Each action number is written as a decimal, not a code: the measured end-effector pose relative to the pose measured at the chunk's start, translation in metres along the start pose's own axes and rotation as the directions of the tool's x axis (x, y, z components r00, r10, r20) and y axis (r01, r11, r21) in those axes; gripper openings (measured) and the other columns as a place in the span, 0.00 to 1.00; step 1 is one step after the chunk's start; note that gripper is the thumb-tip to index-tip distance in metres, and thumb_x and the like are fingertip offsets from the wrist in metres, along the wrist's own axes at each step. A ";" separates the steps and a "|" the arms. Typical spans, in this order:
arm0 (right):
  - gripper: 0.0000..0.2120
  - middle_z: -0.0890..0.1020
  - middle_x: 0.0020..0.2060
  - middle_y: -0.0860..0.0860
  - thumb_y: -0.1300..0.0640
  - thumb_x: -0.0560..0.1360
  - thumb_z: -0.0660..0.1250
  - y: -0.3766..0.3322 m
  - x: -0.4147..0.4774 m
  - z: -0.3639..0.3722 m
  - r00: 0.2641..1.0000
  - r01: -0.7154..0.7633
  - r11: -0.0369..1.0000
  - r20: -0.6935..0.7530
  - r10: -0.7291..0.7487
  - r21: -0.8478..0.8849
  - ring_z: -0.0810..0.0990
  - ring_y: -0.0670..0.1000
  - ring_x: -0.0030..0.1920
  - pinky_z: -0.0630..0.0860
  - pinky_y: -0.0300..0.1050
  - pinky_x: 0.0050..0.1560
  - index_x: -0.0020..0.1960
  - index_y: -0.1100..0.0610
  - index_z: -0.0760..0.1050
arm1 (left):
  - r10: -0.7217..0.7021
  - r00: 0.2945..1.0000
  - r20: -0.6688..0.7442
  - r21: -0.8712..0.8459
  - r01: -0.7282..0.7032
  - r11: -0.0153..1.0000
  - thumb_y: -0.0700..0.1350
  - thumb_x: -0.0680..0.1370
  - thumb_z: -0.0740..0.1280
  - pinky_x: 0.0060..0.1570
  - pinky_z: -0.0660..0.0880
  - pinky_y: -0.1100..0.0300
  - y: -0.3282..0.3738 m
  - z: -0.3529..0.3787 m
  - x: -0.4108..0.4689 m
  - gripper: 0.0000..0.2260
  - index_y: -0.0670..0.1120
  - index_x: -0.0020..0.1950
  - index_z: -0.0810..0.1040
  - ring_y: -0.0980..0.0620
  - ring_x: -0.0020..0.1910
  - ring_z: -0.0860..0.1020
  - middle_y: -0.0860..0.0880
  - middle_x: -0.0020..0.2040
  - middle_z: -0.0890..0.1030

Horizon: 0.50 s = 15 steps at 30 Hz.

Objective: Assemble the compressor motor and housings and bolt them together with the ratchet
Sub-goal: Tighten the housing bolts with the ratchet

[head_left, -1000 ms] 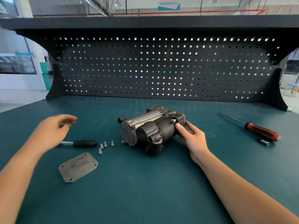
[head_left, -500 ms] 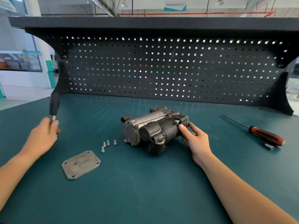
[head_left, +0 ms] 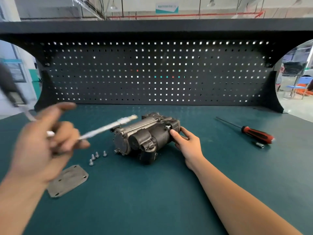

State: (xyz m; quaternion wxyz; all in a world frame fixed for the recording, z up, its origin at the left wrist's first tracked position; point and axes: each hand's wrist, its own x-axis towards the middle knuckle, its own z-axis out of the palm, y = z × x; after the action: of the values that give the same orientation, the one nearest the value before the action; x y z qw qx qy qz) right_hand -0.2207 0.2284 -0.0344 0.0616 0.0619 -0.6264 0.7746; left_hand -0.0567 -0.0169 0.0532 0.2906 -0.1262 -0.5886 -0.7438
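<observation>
Ratchet (head_left: 108,127) is at the left and blurred: the dark handle points up and outward, and the bright shaft points toward the compressor, its tip near the casting's far top edge. Your left hand (head_left: 42,146) is curled round it mid-length; blur hides the exact finger placement. Below it, the loose cover plate (head_left: 67,180) and four bolts (head_left: 96,155) lie on the bench (head_left: 152,200), near the compressor's round end. The compressor (head_left: 145,138) rests on its side mid-bench. Your right hand (head_left: 188,145) grips its right end, thumb pressed beside a seated bolt head (head_left: 167,127).

Judgement: the step in hand is bringing the drive onto that bolt. Square the shaft to the bolt axis before turning and seat it fully. Brace the housing against rotation with the right hand, thumb clear of the head.

The screwdriver (head_left: 257,134) and a small socket (head_left: 260,145) lie well apart at the right, untouched.
</observation>
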 end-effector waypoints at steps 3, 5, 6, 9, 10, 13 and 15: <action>0.30 0.83 0.44 0.46 0.53 0.70 0.74 -0.001 -0.001 0.001 1.000 -0.001 1.000 0.002 0.001 -0.003 0.80 0.42 0.50 0.73 0.46 0.61 0.69 0.57 0.69 | -0.021 0.998 0.056 0.070 0.017 0.997 0.44 0.76 0.58 0.25 0.76 0.59 -0.023 0.054 -0.002 0.12 0.49 0.42 0.82 0.55 0.17 0.64 0.55 0.18 0.58; 0.31 0.82 0.46 0.48 0.53 0.70 0.74 -0.001 -0.001 0.000 1.000 -0.003 1.000 0.000 0.003 0.005 0.80 0.45 0.51 0.73 0.46 0.62 0.70 0.58 0.68 | -0.023 0.998 0.053 0.155 0.014 0.988 0.38 0.80 0.55 0.26 0.76 0.56 -0.041 0.071 0.000 0.13 0.46 0.45 0.79 0.52 0.19 0.68 0.53 0.18 0.60; 0.32 0.82 0.48 0.49 0.53 0.70 0.74 -0.001 -0.001 0.000 1.000 -0.006 1.000 0.000 0.006 0.007 0.80 0.46 0.52 0.73 0.47 0.62 0.70 0.58 0.68 | -0.015 0.999 0.040 0.196 0.007 0.981 0.37 0.81 0.54 0.28 0.76 0.55 -0.049 0.075 0.003 0.13 0.46 0.47 0.78 0.52 0.21 0.70 0.53 0.18 0.60; 0.32 0.81 0.55 0.54 0.53 0.70 0.74 -0.001 -0.001 0.000 1.000 -0.018 1.000 0.004 0.018 0.009 0.79 0.49 0.56 0.72 0.49 0.64 0.71 0.58 0.67 | 0.084 0.996 0.015 0.327 -0.084 0.941 0.37 0.82 0.53 0.34 0.74 0.60 -0.063 0.076 0.009 0.13 0.48 0.48 0.76 0.52 0.22 0.74 0.52 0.18 0.63; 0.32 0.81 0.56 0.55 0.53 0.70 0.74 0.000 -0.001 0.001 1.000 -0.018 1.000 0.005 0.018 0.009 0.79 0.48 0.56 0.72 0.49 0.64 0.71 0.58 0.67 | 0.122 0.992 0.014 0.354 -0.119 0.928 0.37 0.82 0.53 0.32 0.73 0.64 -0.066 0.076 0.010 0.13 0.49 0.48 0.75 0.53 0.23 0.75 0.51 0.18 0.65; 0.32 0.81 0.56 0.55 0.54 0.70 0.73 -0.001 -0.001 0.001 1.000 -0.015 1.000 0.017 0.015 0.009 0.79 0.46 0.55 0.72 0.46 0.62 0.70 0.58 0.67 | 0.168 0.986 -0.007 0.344 -0.156 0.926 0.38 0.82 0.53 0.32 0.73 0.67 -0.070 0.075 0.012 0.13 0.50 0.49 0.75 0.53 0.24 0.77 0.49 0.19 0.71; 0.32 0.81 0.55 0.54 0.54 0.70 0.73 -0.001 -0.002 0.002 1.000 -0.013 1.000 0.019 0.013 0.008 0.79 0.45 0.54 0.73 0.45 0.61 0.70 0.58 0.67 | 0.181 0.983 -0.032 0.337 -0.160 0.928 0.38 0.82 0.53 0.33 0.74 0.66 -0.071 0.075 0.011 0.13 0.49 0.48 0.74 0.54 0.25 0.77 0.49 0.20 0.73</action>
State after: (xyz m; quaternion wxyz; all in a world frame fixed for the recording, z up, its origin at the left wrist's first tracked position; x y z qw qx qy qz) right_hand -0.2186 0.2269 -0.0337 0.0501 0.0655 -0.6242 0.7769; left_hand -0.1183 0.0607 0.0226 0.3895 -0.1025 -0.6832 -0.6091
